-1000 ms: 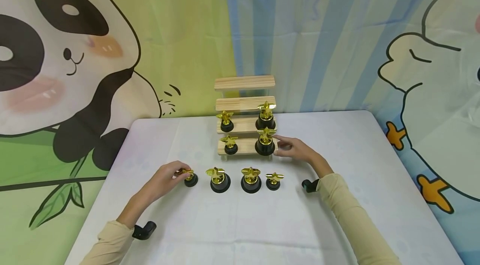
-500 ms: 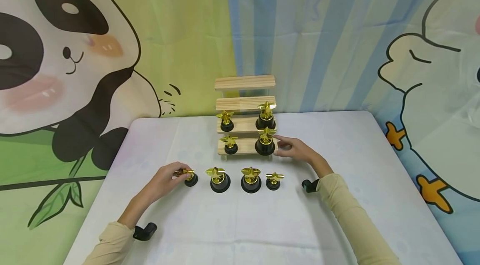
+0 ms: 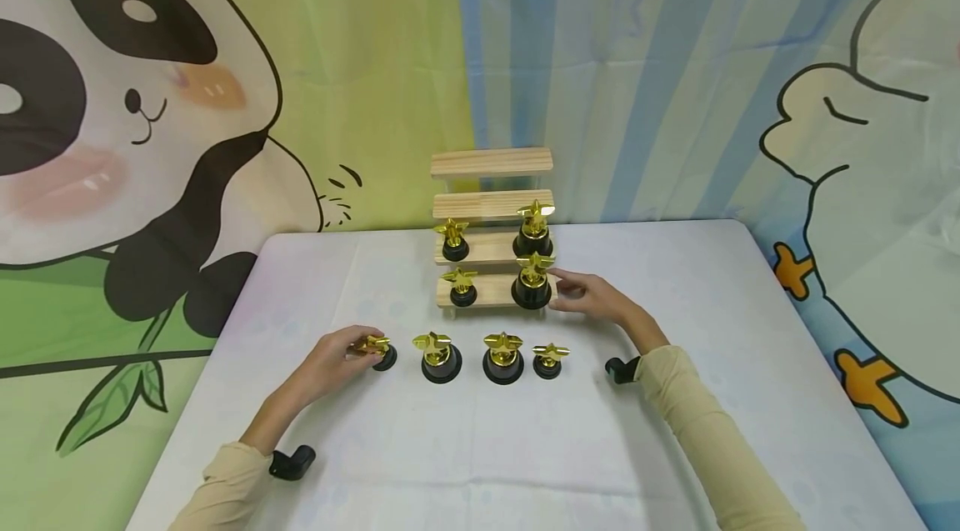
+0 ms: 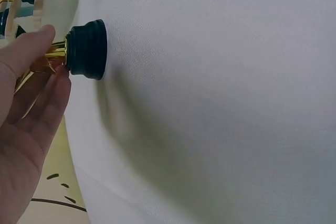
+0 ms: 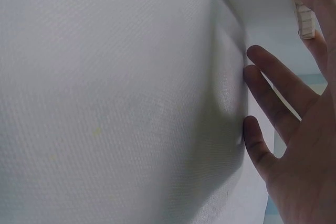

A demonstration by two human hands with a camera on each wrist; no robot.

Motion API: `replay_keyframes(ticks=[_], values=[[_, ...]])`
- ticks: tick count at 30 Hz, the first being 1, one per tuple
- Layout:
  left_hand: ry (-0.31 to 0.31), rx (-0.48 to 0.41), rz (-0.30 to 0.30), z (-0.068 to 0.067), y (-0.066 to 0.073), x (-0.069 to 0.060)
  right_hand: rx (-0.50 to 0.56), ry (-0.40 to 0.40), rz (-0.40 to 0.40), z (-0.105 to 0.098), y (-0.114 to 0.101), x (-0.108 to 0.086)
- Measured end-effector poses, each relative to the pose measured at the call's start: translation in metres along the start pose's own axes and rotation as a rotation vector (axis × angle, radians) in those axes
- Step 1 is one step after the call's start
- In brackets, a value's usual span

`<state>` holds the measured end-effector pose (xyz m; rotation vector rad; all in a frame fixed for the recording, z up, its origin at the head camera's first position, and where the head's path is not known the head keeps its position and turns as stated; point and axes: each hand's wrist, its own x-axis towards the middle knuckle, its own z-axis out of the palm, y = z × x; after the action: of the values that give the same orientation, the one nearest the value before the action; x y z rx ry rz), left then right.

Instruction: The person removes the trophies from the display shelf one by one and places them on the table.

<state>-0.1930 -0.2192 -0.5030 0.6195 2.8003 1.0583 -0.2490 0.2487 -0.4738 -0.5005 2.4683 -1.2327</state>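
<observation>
1. Barely anything differed from the earlier frame.
2. Left hand (image 3: 336, 360) pinched a small trophy (image 3: 386, 358) by its top, nearest the left edge of the table (image 3: 465, 439).
3. Right hand (image 3: 596, 299), well apart, had thumb and forefinger at the shelf's (image 3: 492, 289) right edge; whether it gripped, I couldn't tell.

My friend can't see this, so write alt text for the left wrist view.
A left hand pinches the gold top of a small black-based trophy at a white-covered table. Part of a wooden rack shows at upper left.
</observation>
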Motion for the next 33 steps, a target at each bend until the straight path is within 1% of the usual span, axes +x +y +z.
replay_keyframes(ticks=[2,5,6,9,12,13,15,18,22,28,30,33], values=[[-0.009,-0.013,-0.017,0.0,0.0,-0.001,-0.001,-0.009,0.0,-0.002,-0.01,-0.004],[-0.011,-0.021,-0.008,-0.001,-0.001,-0.002,-0.005,-0.01,-0.003,-0.003,-0.014,-0.005],[-0.011,-0.027,-0.008,-0.001,-0.002,-0.003,-0.01,-0.009,-0.008,-0.003,-0.014,-0.005],[-0.019,-0.052,-0.015,-0.006,-0.004,-0.006,-0.007,0.002,-0.011,0.0,0.0,0.0],[-0.043,-0.042,-0.029,-0.015,-0.009,-0.008,-0.01,0.012,-0.017,0.003,0.016,0.006],[-0.043,-0.043,-0.032,-0.019,-0.011,-0.009,-0.007,0.016,-0.015,0.003,0.022,0.008],[-0.036,-0.041,-0.04,-0.029,-0.014,-0.009,-0.006,0.019,-0.018,0.004,0.026,0.009],[0.004,-0.074,-0.051,-0.045,-0.016,-0.009,-0.006,0.02,-0.018,0.004,0.028,0.01],[0.047,-0.087,-0.053,-0.061,-0.013,-0.008,-0.011,0.021,-0.022,0.003,0.028,0.01],[0.07,-0.076,-0.033,-0.073,-0.006,-0.003,-0.004,0.025,-0.017,0.003,0.028,0.01],[0.075,-0.063,-0.032,-0.075,-0.003,0.0,-0.004,0.026,-0.013,0.004,0.029,0.011],[0.073,-0.052,-0.029,-0.08,0.001,0.009,-0.005,0.026,-0.007,0.004,0.025,0.009]])
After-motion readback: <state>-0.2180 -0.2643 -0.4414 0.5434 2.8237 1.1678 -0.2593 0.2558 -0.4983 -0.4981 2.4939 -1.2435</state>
